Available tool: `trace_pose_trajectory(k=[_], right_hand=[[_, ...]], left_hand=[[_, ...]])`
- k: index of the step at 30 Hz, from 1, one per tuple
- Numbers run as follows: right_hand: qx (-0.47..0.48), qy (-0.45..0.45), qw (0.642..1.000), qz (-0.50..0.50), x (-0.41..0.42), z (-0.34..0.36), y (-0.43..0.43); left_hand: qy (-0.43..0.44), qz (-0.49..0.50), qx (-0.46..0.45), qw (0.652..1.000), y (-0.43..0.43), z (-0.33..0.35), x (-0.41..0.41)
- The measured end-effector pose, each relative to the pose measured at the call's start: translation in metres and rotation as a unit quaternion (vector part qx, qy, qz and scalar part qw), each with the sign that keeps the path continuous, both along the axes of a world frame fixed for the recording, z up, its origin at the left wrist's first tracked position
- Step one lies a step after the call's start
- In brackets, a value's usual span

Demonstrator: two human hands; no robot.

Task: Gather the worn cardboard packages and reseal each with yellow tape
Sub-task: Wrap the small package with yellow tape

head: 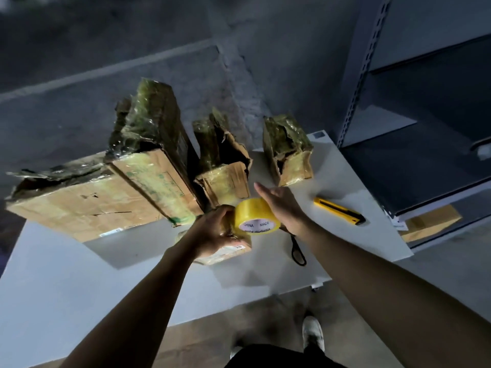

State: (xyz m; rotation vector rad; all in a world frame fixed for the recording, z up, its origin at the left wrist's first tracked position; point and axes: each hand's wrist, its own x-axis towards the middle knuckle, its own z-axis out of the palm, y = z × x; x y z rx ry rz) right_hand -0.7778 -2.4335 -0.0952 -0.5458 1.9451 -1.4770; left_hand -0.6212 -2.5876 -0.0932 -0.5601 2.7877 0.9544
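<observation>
Now | packages (79,208): five, worn, on table (79,288); four at back | fifth package (228,252): near edge, left grip (212,229) curled round it | tape roll (255,216): one, atop it, core reads "CHINA MADE" | right grip (281,205): flat, fingers straight, beside roll, blurred | knife (340,211): one | scissors (297,251): part-hidden by arm

yellow tape roll (255,215) with a white core printed in dark letters, small brown package (228,251) beneath it, brown cardboard packages (87,205) behind it glazed with yellow-green tape, yellow-and-black knife (340,211) to its right, black scissor handles (297,252) below it, white table (79,282)
</observation>
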Motion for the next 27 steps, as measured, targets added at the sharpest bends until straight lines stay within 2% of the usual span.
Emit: trace_pose_trajectory(k=[2, 4, 6, 12, 14, 16, 20, 24, 27], right_hand=[[-0.046, -0.048, 0.998, 0.002, -0.002, 0.016, -0.006], [-0.072, -0.056, 0.995, 0.031, -0.001, 0.026, -0.016], [-0.082, -0.035, 0.994, 0.065, 0.005, 0.032, -0.026], [-0.101, 0.047, 0.991, 0.072, 0.031, 0.056, -0.063], [-0.086, 0.089, 0.988, 0.091, 0.035, 0.064, -0.075], [-0.071, 0.093, 0.986, 0.118, 0.04, 0.063, -0.082], [-0.055, 0.065, 0.983, 0.162, 0.051, 0.051, -0.079], [-0.057, -0.032, 0.986, 0.154, 0.053, 0.04, -0.073], [-0.046, -0.016, 0.988, 0.144, 0.056, 0.042, -0.072]], left_hand=[[0.019, 0.039, 0.046, 0.998, -0.003, 0.006, 0.004], [0.023, 0.076, 0.079, 0.994, -0.005, 0.008, 0.009], [0.019, 0.083, 0.092, 0.992, -0.007, 0.007, 0.014], [0.032, 0.097, 0.138, 0.985, -0.026, 0.014, 0.038], [0.033, 0.106, 0.162, 0.981, -0.031, 0.011, 0.044], [0.029, 0.104, 0.177, 0.978, -0.029, 0.006, 0.046], [0.042, 0.121, 0.22, 0.967, -0.023, -0.012, 0.053], [0.057, 0.129, 0.205, 0.969, -0.024, -0.019, 0.057], [0.069, 0.121, 0.181, 0.974, -0.024, -0.019, 0.057]])
